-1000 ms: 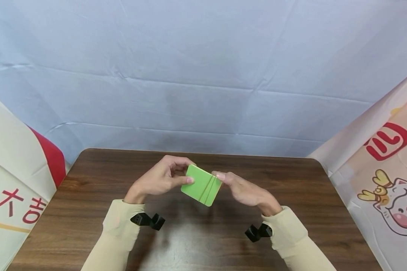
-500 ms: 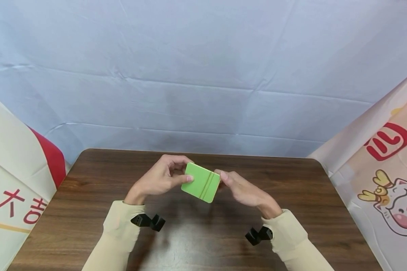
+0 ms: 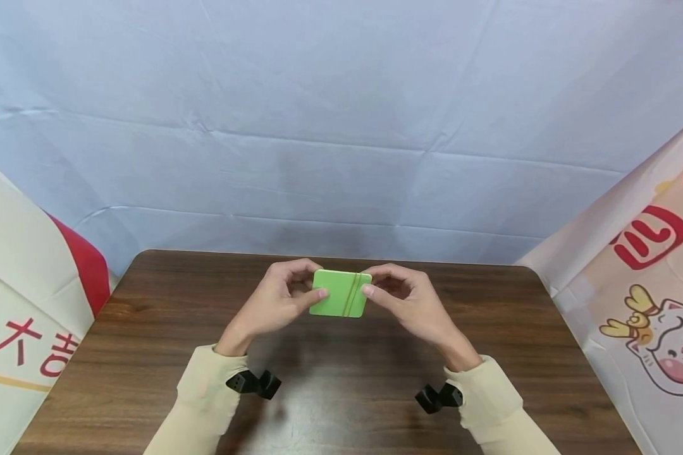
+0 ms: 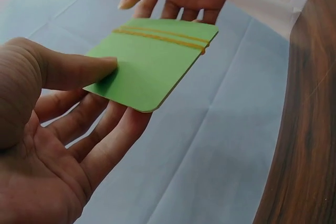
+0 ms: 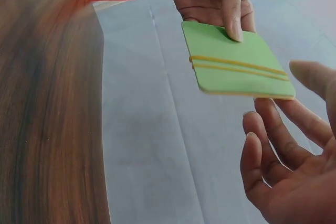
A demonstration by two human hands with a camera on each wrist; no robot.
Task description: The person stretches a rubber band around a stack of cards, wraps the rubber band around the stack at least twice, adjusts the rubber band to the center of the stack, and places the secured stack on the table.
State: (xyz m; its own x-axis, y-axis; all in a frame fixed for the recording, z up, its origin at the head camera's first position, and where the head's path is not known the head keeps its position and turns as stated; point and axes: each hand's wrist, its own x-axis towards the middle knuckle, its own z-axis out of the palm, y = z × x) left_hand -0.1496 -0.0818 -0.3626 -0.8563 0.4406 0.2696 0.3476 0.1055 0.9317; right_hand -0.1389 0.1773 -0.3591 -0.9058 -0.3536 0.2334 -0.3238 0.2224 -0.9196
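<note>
A flat green card [image 3: 336, 293] with rounded corners is held above the table; whether it is one card or a thin stack I cannot tell. A yellowish rubber band [image 4: 163, 38] crosses it in two strands near its right end. My left hand [image 3: 281, 300] pinches the card's left end, thumb on top and fingers beneath. At the opposite end, my right hand [image 3: 415, 303] has its fingers under the edge. In the right wrist view its thumb [image 5: 312, 74] stands slightly off the card. The band's underside is hidden.
The dark wooden table [image 3: 341, 404] lies below both hands. A pale blue cloth [image 3: 341, 126] hangs behind it. Printed cloths with red characters hang at the left [image 3: 28, 303] and right [image 3: 654, 303]. Black wrist cameras sit on both sleeves.
The card has turned from a slant to nearly level, and its right end has risen. My right hand has rotated, bringing its thumb to the near side and its fingers behind the card.
</note>
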